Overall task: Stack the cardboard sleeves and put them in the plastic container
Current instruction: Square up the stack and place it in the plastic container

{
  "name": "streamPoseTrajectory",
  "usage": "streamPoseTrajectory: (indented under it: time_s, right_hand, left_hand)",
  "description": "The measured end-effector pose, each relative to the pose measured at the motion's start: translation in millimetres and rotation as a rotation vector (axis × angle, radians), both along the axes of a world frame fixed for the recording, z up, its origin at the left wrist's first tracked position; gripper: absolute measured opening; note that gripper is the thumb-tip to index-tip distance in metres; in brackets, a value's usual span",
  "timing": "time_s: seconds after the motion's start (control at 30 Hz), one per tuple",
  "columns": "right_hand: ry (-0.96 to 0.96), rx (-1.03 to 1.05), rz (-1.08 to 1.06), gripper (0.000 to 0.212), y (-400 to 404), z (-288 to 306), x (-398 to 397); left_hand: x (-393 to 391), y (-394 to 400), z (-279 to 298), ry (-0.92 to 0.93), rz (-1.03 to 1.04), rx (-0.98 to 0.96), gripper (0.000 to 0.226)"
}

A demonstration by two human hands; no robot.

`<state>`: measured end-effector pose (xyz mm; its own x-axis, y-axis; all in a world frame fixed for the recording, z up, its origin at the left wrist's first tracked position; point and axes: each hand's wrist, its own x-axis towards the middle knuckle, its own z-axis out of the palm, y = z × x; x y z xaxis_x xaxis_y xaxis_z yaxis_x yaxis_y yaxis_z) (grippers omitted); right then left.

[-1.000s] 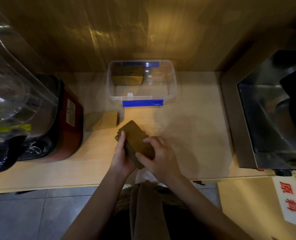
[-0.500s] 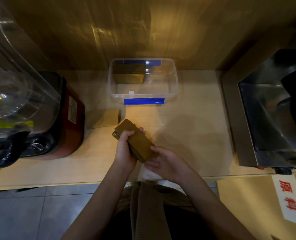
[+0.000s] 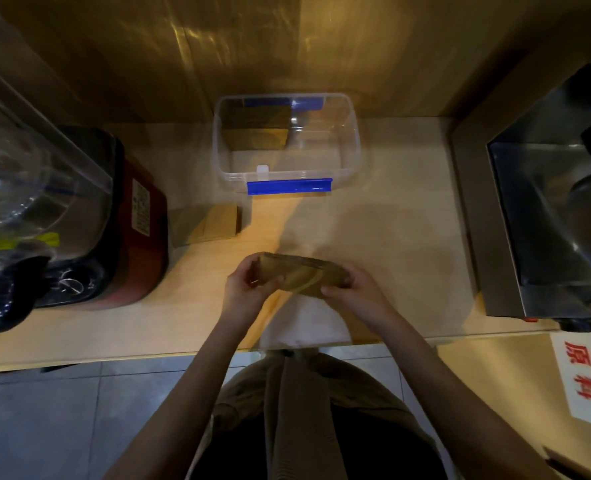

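Observation:
I hold a stack of brown cardboard sleeves (image 3: 301,277) lying sideways above the counter's front middle. My left hand (image 3: 244,292) grips its left end and my right hand (image 3: 356,294) grips its right end. A clear plastic container (image 3: 351,140) with blue clips stands at the back of the counter, open on top. Brown cardboard sleeves (image 3: 254,131) lie inside it at its far left. Another flat sleeve (image 3: 206,225) rests on the counter, left of the container's front.
A blender with a red base (image 3: 138,237) and clear jug fills the left side. A steel sink unit (image 3: 543,216) borders the right. A white cloth (image 3: 304,323) lies at the counter's front edge below my hands. A wooden wall stands behind.
The stack has turned from a diagonal to a sideways position. My right hand, which had let go half a second ago, now grips its right end, and my left hand holds the left end.

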<state>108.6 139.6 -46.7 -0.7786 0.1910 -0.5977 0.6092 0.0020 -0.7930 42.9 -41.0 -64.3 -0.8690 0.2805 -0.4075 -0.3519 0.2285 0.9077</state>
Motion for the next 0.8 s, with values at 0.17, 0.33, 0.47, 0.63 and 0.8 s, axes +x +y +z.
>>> streamPoseTrajectory:
  time_s: [0.17, 0.33, 0.47, 0.63, 0.8]
  right_hand:
    - [0.138, 0.231, -0.038, 0.034, -10, -22, -4]
    - [0.133, 0.24, -0.164, 0.046, -23, -35, -5]
    - [0.116, 0.225, -0.219, 0.045, -32, -42, -6]
    - [0.168, 0.192, -0.232, 0.049, -30, -37, -10]
    - [0.111, 0.18, -0.2, 0.057, -34, -35, -10]
  left_hand:
    - [7, 7, -20, 0.199, -0.05, -0.219, 0.047]
    - [7, 16, -25, 0.107, -0.072, -0.239, 0.061]
    - [10, 24, -26, 0.087, -0.031, -0.245, 0.055]
    - [11, 27, -23, 0.058, 0.067, -0.187, 0.058]
    - [11, 28, -26, 0.065, 0.024, -0.214, 0.06]
